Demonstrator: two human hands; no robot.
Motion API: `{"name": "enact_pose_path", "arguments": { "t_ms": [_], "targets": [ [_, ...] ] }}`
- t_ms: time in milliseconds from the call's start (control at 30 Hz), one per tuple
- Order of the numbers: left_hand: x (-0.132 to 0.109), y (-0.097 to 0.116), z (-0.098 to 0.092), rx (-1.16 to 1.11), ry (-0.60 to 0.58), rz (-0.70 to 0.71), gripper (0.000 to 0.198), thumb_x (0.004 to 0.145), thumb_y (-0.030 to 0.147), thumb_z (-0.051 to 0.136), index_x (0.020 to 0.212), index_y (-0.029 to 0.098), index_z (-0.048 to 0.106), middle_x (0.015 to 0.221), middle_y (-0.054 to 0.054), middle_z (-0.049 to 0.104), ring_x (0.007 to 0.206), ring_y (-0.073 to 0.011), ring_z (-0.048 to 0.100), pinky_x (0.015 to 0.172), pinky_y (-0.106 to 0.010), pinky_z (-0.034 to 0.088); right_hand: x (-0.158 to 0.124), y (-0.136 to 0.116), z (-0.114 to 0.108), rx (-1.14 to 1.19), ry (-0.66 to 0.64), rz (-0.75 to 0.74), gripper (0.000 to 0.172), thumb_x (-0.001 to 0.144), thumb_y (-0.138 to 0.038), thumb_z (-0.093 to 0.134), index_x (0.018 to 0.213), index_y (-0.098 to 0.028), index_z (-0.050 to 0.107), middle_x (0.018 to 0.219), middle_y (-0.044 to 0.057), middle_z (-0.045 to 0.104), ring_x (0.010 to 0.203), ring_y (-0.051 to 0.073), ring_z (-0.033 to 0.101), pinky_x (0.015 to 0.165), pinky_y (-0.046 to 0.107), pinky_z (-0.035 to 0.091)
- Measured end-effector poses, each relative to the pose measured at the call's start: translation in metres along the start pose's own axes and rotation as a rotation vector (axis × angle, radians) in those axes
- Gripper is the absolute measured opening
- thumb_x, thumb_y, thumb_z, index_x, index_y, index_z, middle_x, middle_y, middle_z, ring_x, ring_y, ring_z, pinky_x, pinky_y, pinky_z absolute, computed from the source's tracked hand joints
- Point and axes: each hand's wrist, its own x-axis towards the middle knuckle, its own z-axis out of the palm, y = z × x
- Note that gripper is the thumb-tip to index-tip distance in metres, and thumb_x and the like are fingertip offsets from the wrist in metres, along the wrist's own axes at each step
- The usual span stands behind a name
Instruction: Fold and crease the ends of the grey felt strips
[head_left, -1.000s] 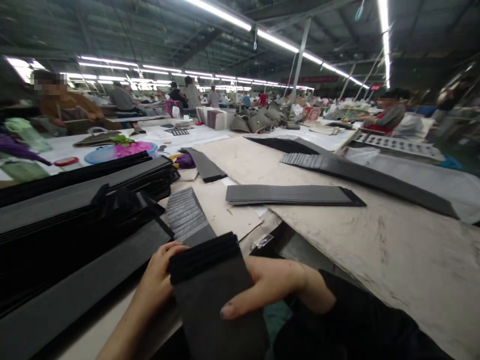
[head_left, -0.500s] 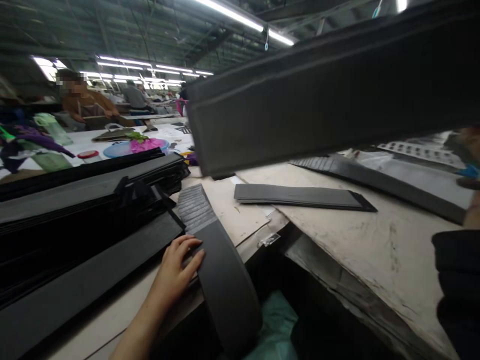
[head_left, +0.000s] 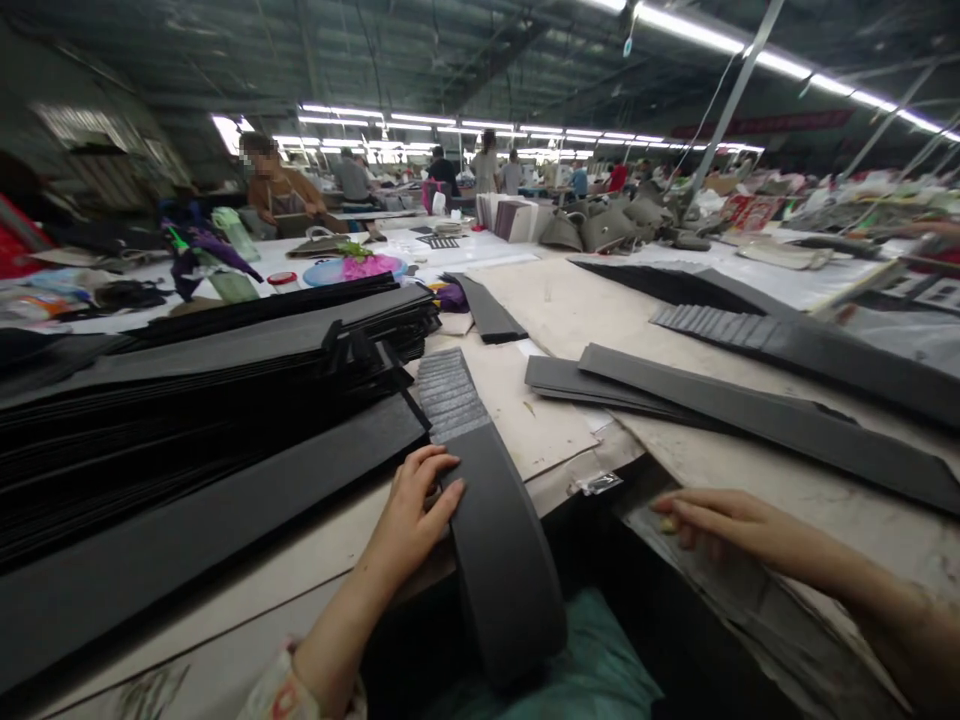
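Observation:
My left hand (head_left: 424, 505) rests on the near-left edge of a fanned stack of dark grey strips (head_left: 499, 530), fingers and thumb apart. The stack's staggered far ends look striped and shiny; its near end bends down over the table edge. My right hand (head_left: 712, 525) is above the right table's front edge, holding no strip, its fingers loosely stretched and slightly blurred. A small yellowish spot shows at its fingertips; I cannot tell what it is. Beyond this hand, a loose grey strip (head_left: 750, 410) lies slantwise across a small pile of strips (head_left: 570, 380).
Tall piles of black and grey strips (head_left: 225, 440) fill the left. More fanned strips (head_left: 817, 350) lie on the right table. A dark gap (head_left: 600, 540) separates the tabletops, with teal cloth (head_left: 592, 660) below. A person (head_left: 285, 195) works across the table.
The grey strip that was raised across the upper right now lies on the small pile. My right hand has come into view near the table edge. The view has turned right; my left hand stays put.

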Motion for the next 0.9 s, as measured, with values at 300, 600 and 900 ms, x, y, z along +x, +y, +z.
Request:
{"name": "enact_pose_path", "arguments": {
  "t_ms": [300,600,900],
  "targets": [
    [-0.01,0.015,0.009,-0.156,0.065,-0.085,0.027,0.082,0.033,0.045,0.105,0.022,0.054,0.122,-0.008,0.038,0.114,-0.0206,0.041,0.087,-0.034,0.046,0.084,-0.09,0.096,0.027,-0.026,-0.367,0.06,0.085,-0.048,0.039,0.133,-0.013,0.032,0.132,0.014,0.04,0.122,0.024,0.036,0.104,0.044,0.023],
    [-0.049,0.029,0.014,0.002,0.034,-0.071,0.026,0.08,0.03,0.05,0.105,0.026,0.054,0.123,-0.007,0.039,0.115,-0.0229,0.041,0.088,-0.037,0.046,0.046,-0.062,0.151,-0.204,0.218,-0.53,0.062,0.086,-0.042,0.038,0.138,-0.015,0.017,0.138,0.015,0.029,0.129,0.025,0.023,0.104,0.05,0.022],
    [-0.039,0.033,0.002,0.18,-0.001,0.051,0.022,0.079,0.029,0.052,0.1,0.024,0.057,0.112,-0.007,0.047,0.108,-0.023,0.045,0.093,-0.04,0.04,0.04,-0.095,0.131,-0.293,0.304,-0.859,0.022,0.083,-0.022,0.047,0.103,-0.021,0.057,0.108,0.007,0.057,0.106,0.019,0.049,0.093,0.04,0.04]
  ]
}}
